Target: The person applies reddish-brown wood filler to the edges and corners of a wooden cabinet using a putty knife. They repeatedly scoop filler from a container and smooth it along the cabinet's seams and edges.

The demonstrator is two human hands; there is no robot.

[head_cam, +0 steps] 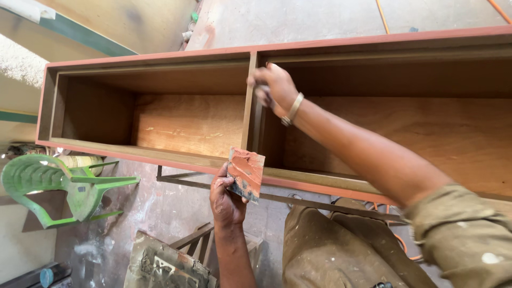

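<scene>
A long, open-fronted wooden cabinet (192, 125) is shown lying on its back, its long axis running left to right across the view and its opening facing upward toward the camera. The inner panels are seen as bare brown plywood, while the front edges are coated in a reddish-brown filler. An upright divider (249, 106) splits the interior into a left and a right compartment.

The right hand (274, 85) is reached across to the top end of the divider, where its fingers are closed around a small tool that is mostly hidden; a metal bangle (293, 109) is worn at the wrist.

The left hand (226, 200) is held just in front of the cabinet's near edge, below the divider, and is gripped around a small flat board (246, 174). The board is held upright with its face tilted toward the camera, and its surface is smeared with the same reddish filler.

A green plastic chair (53, 186) is seen overturned on the floor at the left, well apart from both hands.
</scene>
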